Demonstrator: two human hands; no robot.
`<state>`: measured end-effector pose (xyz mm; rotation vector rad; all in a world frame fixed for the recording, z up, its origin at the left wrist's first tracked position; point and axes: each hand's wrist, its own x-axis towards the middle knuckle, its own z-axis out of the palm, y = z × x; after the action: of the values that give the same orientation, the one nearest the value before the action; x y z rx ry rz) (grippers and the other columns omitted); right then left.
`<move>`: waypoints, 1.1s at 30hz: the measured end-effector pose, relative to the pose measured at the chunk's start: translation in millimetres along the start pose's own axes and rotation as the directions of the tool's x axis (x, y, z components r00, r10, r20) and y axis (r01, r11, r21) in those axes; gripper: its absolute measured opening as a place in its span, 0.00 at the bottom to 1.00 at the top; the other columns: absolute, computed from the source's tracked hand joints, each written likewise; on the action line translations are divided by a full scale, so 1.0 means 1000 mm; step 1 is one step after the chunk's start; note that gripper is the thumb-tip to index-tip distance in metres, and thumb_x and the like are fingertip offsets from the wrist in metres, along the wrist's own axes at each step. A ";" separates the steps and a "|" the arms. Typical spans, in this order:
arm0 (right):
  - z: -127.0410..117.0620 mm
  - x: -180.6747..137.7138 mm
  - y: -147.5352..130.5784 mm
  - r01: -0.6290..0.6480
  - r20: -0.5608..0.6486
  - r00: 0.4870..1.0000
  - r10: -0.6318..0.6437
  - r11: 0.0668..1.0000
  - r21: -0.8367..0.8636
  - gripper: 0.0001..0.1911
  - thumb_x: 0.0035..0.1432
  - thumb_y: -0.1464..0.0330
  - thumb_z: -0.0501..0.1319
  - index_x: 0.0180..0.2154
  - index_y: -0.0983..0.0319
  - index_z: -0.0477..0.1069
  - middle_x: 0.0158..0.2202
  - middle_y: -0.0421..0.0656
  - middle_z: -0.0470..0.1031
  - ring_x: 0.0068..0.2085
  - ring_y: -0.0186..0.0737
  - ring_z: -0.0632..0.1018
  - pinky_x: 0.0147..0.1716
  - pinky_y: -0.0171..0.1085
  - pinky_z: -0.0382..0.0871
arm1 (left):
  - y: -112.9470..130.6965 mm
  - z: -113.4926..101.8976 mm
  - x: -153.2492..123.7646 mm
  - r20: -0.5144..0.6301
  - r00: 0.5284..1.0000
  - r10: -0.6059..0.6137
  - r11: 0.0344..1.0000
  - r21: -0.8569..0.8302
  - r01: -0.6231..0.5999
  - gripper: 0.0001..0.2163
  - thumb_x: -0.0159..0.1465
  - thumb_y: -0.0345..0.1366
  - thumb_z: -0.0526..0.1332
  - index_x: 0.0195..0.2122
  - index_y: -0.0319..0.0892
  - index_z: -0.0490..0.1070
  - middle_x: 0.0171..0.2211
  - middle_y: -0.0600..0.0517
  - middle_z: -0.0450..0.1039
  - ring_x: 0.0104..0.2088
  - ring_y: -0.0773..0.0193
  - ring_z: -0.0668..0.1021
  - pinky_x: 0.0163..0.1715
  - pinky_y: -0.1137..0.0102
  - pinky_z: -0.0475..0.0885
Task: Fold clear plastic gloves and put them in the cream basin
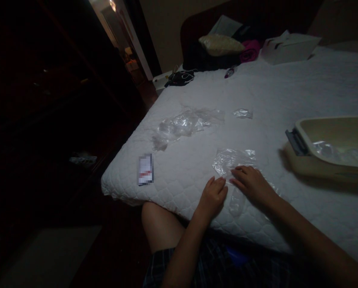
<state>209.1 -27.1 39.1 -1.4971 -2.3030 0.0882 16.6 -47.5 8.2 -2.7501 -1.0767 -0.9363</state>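
Observation:
A clear plastic bag (pixel 233 159) lies partly spread on the white quilted bed near its front edge. My left hand (pixel 212 197) is at the bag's near left side, its fingers bent together on the plastic. From the right, my right hand (pixel 254 184) rests over the bag with fingers stretched out and thumb a little apart. More clear plastic shows below and between the hands; whether it belongs to the same bag I cannot tell. Farther back lie a larger crumpled plastic sheet (pixel 183 123) and a small plastic piece (pixel 243 113).
A cream plastic bin (pixel 323 168) with a grey latch stands at the right, clear plastic inside. A phone-like object (pixel 145 169), blurred out, lies left on the quilted bed (pixel 179 172). At the back are a white box (pixel 290 49), a pillow (pixel 221 45) and a pink roll (pixel 251 50).

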 end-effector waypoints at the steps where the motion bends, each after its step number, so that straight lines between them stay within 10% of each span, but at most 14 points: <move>1: -0.001 -0.001 0.001 0.004 -0.001 1.000 -0.004 1.000 -0.006 0.18 0.59 0.59 0.54 0.45 0.62 0.70 0.45 0.51 0.72 0.44 0.49 0.71 0.42 0.46 0.64 | 0.000 0.000 0.000 0.007 1.000 0.000 1.000 0.007 0.000 0.09 0.64 0.28 0.51 0.40 0.36 0.70 0.47 0.43 0.72 0.52 0.59 0.71 0.53 0.55 0.66; 11: -0.009 -0.006 0.001 -0.030 -0.114 0.993 0.041 0.995 0.092 0.16 0.62 0.65 0.50 0.46 0.64 0.69 0.43 0.50 0.73 0.45 0.45 0.72 0.44 0.45 0.64 | 0.001 0.004 0.000 -0.020 1.000 0.000 0.997 0.082 0.001 0.09 0.64 0.30 0.55 0.44 0.40 0.68 0.46 0.46 0.72 0.52 0.58 0.70 0.53 0.54 0.64; 17: -0.033 -0.040 -0.001 0.173 -0.121 0.979 -0.162 0.981 0.088 0.14 0.59 0.69 0.54 0.47 0.63 0.68 0.42 0.50 0.72 0.43 0.43 0.72 0.42 0.43 0.65 | 0.002 0.001 0.000 -0.144 0.989 -0.020 1.000 -0.003 0.020 0.11 0.63 0.28 0.52 0.47 0.38 0.66 0.49 0.41 0.70 0.51 0.58 0.72 0.49 0.56 0.69; 24: -0.033 -0.068 -0.026 0.367 0.095 0.924 -0.371 0.928 0.064 0.18 0.56 0.62 0.59 0.47 0.63 0.67 0.42 0.50 0.72 0.42 0.45 0.72 0.42 0.45 0.64 | 0.008 0.002 0.002 -0.004 0.998 0.060 0.992 -0.113 -0.060 0.16 0.62 0.27 0.50 0.51 0.35 0.64 0.50 0.41 0.69 0.54 0.58 0.69 0.51 0.57 0.69; 33: -0.017 -0.070 -0.025 0.385 -0.031 0.923 -0.385 0.923 -0.001 0.11 0.58 0.73 0.53 0.41 0.62 0.70 0.37 0.46 0.74 0.39 0.41 0.72 0.45 0.46 0.62 | 0.007 0.007 0.004 0.105 0.989 0.101 0.995 -0.014 -0.100 0.12 0.66 0.32 0.51 0.48 0.38 0.68 0.52 0.46 0.69 0.56 0.59 0.67 0.55 0.59 0.65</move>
<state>218.0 -103.1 41.4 -1.0071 -2.5210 -0.0380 26.8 -48.8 5.7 -2.8593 -0.9387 -0.7933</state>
